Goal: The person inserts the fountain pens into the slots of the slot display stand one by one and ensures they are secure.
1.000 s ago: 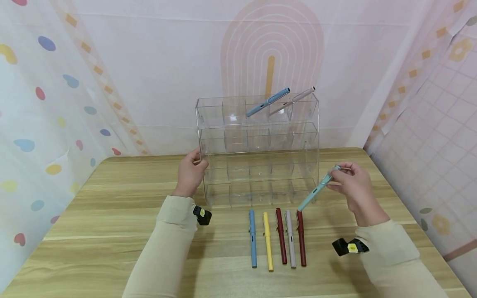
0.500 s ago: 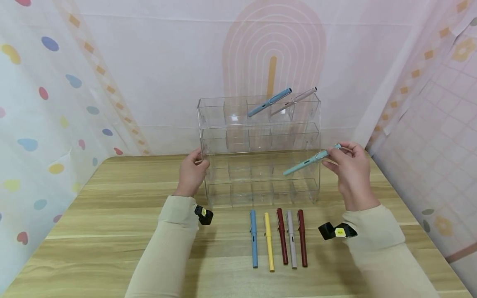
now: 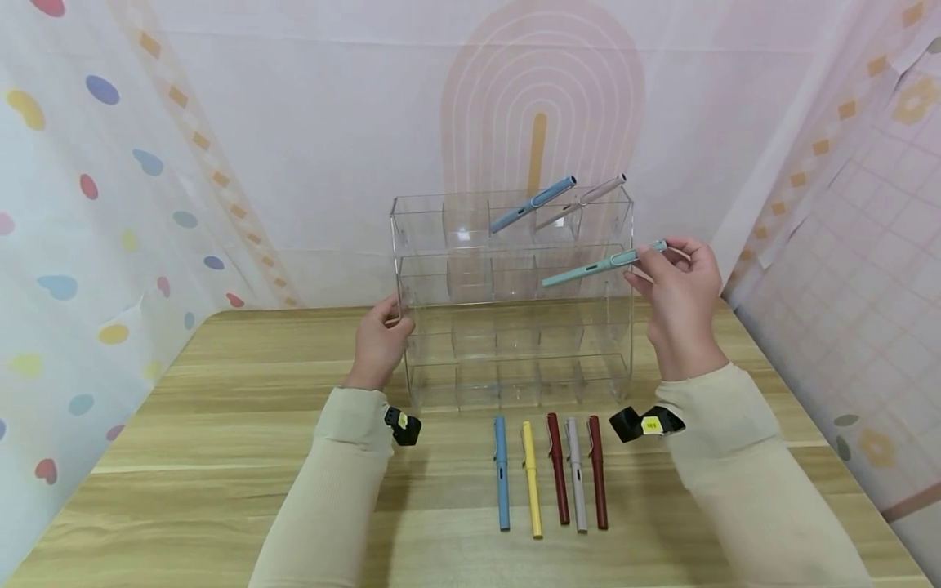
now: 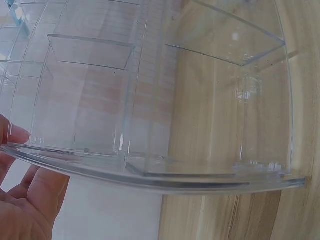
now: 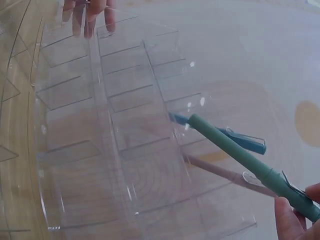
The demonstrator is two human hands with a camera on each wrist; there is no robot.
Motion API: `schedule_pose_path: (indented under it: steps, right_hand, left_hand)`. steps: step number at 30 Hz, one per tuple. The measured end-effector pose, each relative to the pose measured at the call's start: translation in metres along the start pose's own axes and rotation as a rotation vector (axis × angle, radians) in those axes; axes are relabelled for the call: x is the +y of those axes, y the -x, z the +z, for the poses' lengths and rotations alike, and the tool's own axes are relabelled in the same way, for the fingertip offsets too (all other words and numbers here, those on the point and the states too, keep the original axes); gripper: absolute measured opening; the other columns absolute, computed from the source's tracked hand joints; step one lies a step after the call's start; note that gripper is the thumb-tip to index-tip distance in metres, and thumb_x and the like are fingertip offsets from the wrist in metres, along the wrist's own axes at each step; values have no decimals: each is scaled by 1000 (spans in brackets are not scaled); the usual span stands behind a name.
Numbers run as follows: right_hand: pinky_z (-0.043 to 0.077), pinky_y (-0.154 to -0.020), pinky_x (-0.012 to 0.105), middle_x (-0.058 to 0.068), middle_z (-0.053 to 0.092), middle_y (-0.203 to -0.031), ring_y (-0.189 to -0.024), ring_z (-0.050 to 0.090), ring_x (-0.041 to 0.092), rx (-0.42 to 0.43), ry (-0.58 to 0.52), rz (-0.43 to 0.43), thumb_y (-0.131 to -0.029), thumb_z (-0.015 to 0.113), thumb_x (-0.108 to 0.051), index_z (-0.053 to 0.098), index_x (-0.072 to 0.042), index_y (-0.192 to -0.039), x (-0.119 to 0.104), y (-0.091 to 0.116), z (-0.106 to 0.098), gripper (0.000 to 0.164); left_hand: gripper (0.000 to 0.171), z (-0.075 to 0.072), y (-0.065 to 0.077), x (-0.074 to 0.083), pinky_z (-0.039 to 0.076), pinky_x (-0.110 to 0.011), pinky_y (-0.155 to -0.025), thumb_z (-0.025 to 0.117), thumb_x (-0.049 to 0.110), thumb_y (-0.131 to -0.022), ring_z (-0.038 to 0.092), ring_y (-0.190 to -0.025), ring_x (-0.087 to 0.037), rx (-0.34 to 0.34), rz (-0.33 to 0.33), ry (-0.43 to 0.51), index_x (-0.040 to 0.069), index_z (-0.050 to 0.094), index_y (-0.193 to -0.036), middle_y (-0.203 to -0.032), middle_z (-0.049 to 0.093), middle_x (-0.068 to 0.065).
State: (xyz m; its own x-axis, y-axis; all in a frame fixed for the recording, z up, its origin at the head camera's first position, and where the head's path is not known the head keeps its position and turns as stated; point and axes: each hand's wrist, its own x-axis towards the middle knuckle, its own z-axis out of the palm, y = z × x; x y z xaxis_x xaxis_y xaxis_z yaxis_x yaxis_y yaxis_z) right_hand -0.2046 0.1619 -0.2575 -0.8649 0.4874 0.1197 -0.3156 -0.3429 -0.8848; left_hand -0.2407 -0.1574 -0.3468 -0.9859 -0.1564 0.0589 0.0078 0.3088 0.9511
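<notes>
1. Slim mint-green pen [image 3: 590, 268]: pinched near its upper end by right hand [image 3: 682, 300], the nearer one.
2. Long axis runs left, slightly down from grip, across clear plastic tiered rack [image 3: 510, 303]; contact unclear.
3. Left hand [image 3: 379, 345] grips rack's left side.

On the wood-grain table [image 3: 220, 425], a clear tiered rack [image 3: 515, 303] is stood upright. Before it, side by side from left to right, are laid a blue pen [image 3: 502, 478], a yellow pen [image 3: 532, 482], a dark red pen [image 3: 559, 471], a grey pen [image 3: 577, 478] and a second dark red pen [image 3: 599, 474].
</notes>
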Motion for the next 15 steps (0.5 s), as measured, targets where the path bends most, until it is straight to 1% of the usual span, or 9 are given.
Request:
schedule_pose_path:
  steps: [9, 15]
  right_hand:
    - [55, -64, 20, 5, 47, -94, -76, 66, 11, -2, -1, -3, -87, 65, 2, 47, -10, -101, 1, -6, 24, 26]
    - [55, -64, 20, 4, 46, -92, -75, 65, 11, 2, 15, 13, -87, 65, 2, 48, -10, -100, 8, -8, 36, 25]
  left_hand:
    - [55, -1, 0, -1, 44, -14, -66, 46, 1, -91, 53, -110, -25, 4, 4, -12, 9, 43, -145, -126, 51, -21]
    - [55, 0, 0, 0, 44, -15, -66, 47, 1, -91, 54, -110, -24, 13, 8, -24, 9, 44, -145, -122, 53, -17]
